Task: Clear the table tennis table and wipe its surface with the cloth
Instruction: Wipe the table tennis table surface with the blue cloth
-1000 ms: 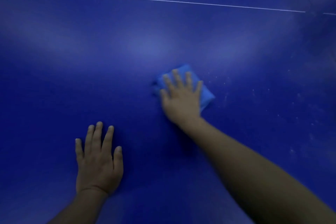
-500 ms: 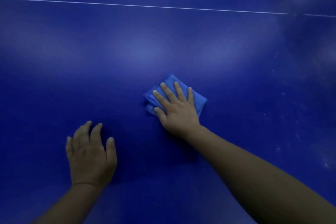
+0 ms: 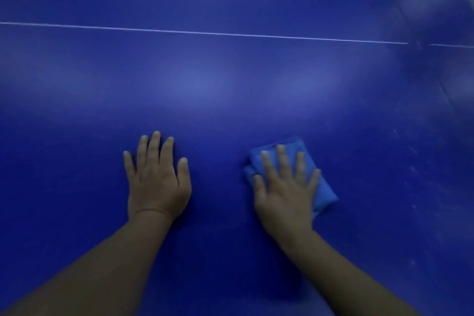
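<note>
The cloth (image 3: 322,187) lies under the flat, spread right hand (image 3: 286,188); the left hand (image 3: 156,182) rests flat on the table (image 3: 230,90).

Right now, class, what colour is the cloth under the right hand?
Light blue cloth, paler than the table; head view.

I see my 2 hands flat on the table (image 3: 230,100), side by side and apart: the left hand (image 3: 156,182) lies on the bare top, the right hand (image 3: 284,192) to its right lies on the cloth (image 3: 324,191). Beyond both, 1 line (image 3: 205,32) crosses the table from left to right.
</note>
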`<move>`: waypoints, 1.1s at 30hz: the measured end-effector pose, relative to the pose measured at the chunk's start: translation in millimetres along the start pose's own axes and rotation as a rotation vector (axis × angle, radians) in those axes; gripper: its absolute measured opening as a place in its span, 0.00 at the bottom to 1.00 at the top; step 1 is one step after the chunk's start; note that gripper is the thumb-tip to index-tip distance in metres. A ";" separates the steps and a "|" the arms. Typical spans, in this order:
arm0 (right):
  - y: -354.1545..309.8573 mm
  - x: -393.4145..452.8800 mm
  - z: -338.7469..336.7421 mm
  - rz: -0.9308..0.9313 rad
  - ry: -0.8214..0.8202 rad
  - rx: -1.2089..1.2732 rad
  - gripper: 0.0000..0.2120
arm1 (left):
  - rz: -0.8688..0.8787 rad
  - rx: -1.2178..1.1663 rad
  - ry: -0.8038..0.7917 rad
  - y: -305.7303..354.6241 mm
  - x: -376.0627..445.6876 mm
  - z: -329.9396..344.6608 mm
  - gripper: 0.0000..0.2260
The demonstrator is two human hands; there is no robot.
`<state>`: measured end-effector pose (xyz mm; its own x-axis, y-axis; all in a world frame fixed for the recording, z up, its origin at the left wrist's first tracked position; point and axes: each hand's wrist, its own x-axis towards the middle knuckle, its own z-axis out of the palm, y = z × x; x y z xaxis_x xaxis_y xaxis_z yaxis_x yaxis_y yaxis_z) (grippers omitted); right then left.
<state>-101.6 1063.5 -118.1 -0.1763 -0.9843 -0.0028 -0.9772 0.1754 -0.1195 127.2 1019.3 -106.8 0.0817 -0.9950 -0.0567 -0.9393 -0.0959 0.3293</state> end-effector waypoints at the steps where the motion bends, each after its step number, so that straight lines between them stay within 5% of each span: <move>1: -29.5 8.9 4.9 -0.069 0.010 0.017 0.27 | -0.001 -0.018 0.026 -0.7 -0.4 -0.3 0.31; 4: -104.6 52.3 13.1 -0.218 0.001 0.093 0.27 | -0.014 -0.035 0.060 -1.7 3.1 1.1 0.33; 7: -109.8 108.1 16.0 -0.256 -0.044 0.082 0.26 | 0.005 0.009 0.025 -1.6 5.3 4.2 0.31; 13: 70.2 160.1 -13.8 0.378 -0.026 0.029 0.28 | 0.001 0.059 -0.049 0.1 6.8 4.6 0.30; 16: 88.0 155.0 -24.6 0.592 -0.027 0.084 0.29 | -0.004 0.069 -0.055 -0.2 7.3 4.8 0.29; 18: 45.2 151.5 -16.6 0.468 0.002 0.040 0.28 | -0.002 0.074 -0.055 -0.5 7.9 5.3 0.29; 21: -21.9 126.9 5.6 -0.099 -0.021 0.033 0.28 | -0.007 0.079 -0.060 0.0 7.9 4.3 0.30; 23: -11.6 132.8 4.0 -0.256 -0.024 0.007 0.27 | -0.013 0.078 -0.066 1.4 7.8 1.5 0.30; 29: 110.2 150.1 -29.0 0.497 -0.061 0.045 0.28 | -0.015 0.092 -0.089 2.8 8.3 0.7 0.29; 33: 20.5 138.2 -4.9 0.241 -0.005 0.012 0.29 | -0.011 0.108 -0.069 0.5 8.1 2.6 0.28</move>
<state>-146.6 931.1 -116.1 -0.4036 -0.9142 -0.0371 -0.9055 0.4049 -0.1268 126.6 1011.2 -109.6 0.0725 -0.9894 -0.1260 -0.9692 -0.0997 0.2252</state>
